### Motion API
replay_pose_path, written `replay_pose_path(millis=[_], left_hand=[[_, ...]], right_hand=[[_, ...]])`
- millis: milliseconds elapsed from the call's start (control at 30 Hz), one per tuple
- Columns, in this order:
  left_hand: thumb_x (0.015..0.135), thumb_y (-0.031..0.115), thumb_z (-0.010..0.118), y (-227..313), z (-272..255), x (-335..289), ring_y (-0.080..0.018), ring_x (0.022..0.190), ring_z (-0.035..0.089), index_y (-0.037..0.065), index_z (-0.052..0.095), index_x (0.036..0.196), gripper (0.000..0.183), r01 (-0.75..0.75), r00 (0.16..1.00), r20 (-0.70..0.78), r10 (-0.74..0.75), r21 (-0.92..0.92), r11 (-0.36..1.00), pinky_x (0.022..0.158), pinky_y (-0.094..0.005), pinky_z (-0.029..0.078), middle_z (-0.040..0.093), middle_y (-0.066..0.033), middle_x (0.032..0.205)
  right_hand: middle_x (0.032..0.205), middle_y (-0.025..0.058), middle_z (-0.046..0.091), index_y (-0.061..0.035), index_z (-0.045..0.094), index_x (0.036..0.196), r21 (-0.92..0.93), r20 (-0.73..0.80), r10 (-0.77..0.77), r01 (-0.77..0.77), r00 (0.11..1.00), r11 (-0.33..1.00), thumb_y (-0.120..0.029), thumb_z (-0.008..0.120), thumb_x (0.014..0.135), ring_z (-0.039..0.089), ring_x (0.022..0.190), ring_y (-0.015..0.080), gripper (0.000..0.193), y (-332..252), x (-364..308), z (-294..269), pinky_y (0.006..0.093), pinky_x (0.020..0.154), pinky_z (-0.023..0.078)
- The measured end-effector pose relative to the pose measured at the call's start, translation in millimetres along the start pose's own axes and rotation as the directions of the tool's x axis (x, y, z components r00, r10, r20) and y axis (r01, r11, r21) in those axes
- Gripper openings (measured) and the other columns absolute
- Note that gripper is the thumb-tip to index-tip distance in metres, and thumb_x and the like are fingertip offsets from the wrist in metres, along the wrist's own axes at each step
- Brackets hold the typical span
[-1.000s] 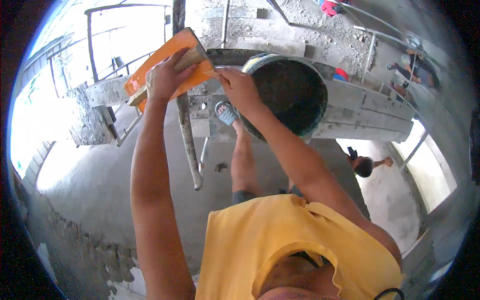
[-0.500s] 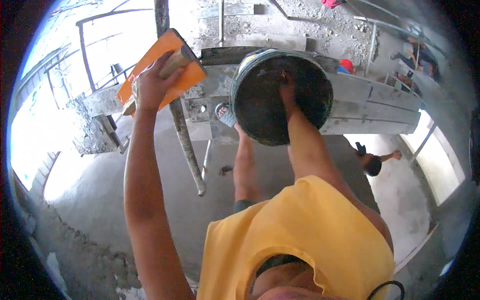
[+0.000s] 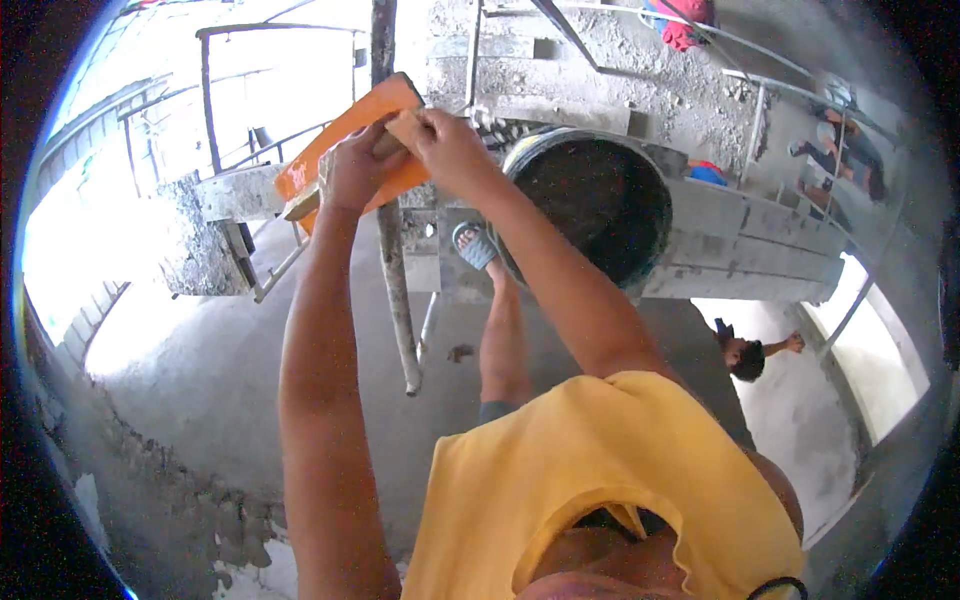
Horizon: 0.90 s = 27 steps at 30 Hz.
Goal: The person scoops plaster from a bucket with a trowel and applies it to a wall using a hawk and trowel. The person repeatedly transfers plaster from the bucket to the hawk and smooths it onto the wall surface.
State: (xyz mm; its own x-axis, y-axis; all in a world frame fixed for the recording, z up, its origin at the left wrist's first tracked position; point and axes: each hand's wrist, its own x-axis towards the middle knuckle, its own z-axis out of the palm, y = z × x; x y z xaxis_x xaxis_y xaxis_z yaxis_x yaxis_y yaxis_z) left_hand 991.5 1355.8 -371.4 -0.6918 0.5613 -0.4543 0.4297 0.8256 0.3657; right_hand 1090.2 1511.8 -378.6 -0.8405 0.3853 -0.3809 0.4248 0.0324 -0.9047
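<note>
My left hand (image 3: 352, 172) is closed round the long pale handle of an orange plastering float (image 3: 398, 98), at the upper left. The handle's near end pokes out below the hand. At its far end, my right hand (image 3: 447, 150) has its fingers curled against the handle; anything else inside them is hidden. Just right of my right forearm stands a round bucket (image 3: 655, 210), its inside dark and its contents hard to make out. Part of its left rim is behind that forearm.
Scaffold planks (image 3: 740, 235) carry the bucket, and my sandalled foot (image 3: 474, 246) stands on them. A metal pole (image 3: 397, 300) slants down beside the float. Another person (image 3: 745, 355) is lower down on the right; more people (image 3: 840, 150) are at the far right. Rubble (image 3: 640, 60) lies beyond.
My right hand has come out of the bucket and moved left to the float's handle. The float, in my left hand, now appears slightly further right, as does the surrounding view.
</note>
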Motion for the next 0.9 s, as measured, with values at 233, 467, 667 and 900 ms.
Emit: replay_pose_path(millis=[233, 467, 667, 900], left_hand=[[0.080, 0.049, 0.074, 3.4, 0.8, -2.7, -0.0290, 0.095, 0.070, 0.026, 0.063, 0.132, 0.058, -0.059, 0.996, -0.070, 0.059, 0.006, 0.998, 0.082, -0.0429, 0.055, 0.072, -0.0076, 0.105], [0.080, 0.054, 0.072, 2.3, 3.3, -3.0, -0.0297, 0.092, 0.070, 0.028, 0.063, 0.130, 0.057, -0.062, 0.993, -0.099, 0.067, 0.054, 0.997, 0.078, -0.0438, 0.055, 0.072, -0.0066, 0.105], [0.081, 0.055, 0.071, -7.8, 8.5, -6.7, -0.0295, 0.092, 0.071, 0.026, 0.063, 0.130, 0.057, -0.040, 0.996, -0.080, 0.048, 0.108, 0.993, 0.078, -0.0441, 0.055, 0.072, -0.0063, 0.105], [0.082, 0.055, 0.070, -7.9, 12.8, 0.6, -0.0292, 0.094, 0.070, 0.026, 0.063, 0.129, 0.056, -0.125, 0.981, -0.146, 0.127, 0.028, 0.992, 0.080, -0.0441, 0.055, 0.072, -0.0061, 0.108]], right_hand=[[0.098, 0.0210, 0.070, -0.0055, 0.066, 0.111, -0.177, -0.121, -0.203, 0.181, 0.972, 0.968, -0.024, 0.060, 0.096, 0.067, 0.092, 0.0409, 0.025, 37.6, 85.3, 6.1, 0.0456, 0.078, 0.053], [0.100, 0.0168, 0.072, -0.0091, 0.072, 0.111, -0.309, -0.114, -0.269, 0.223, 0.956, 0.925, -0.030, 0.054, 0.097, 0.068, 0.095, 0.0374, 0.030, 46.1, 44.7, 7.1, 0.0445, 0.085, 0.054], [0.102, 0.0177, 0.071, -0.0108, 0.071, 0.114, -0.263, 0.015, -0.088, 0.089, 0.996, 0.961, -0.034, 0.051, 0.099, 0.068, 0.095, 0.0359, 0.034, 30.0, 13.7, -22.0, 0.0448, 0.085, 0.054], [0.095, 0.0206, 0.070, -0.0070, 0.069, 0.114, -0.317, -0.119, -0.286, 0.237, 0.951, 0.919, -0.023, 0.062, 0.096, 0.069, 0.087, 0.0381, 0.025, 36.5, 63.5, 6.5, 0.0416, 0.075, 0.055]])
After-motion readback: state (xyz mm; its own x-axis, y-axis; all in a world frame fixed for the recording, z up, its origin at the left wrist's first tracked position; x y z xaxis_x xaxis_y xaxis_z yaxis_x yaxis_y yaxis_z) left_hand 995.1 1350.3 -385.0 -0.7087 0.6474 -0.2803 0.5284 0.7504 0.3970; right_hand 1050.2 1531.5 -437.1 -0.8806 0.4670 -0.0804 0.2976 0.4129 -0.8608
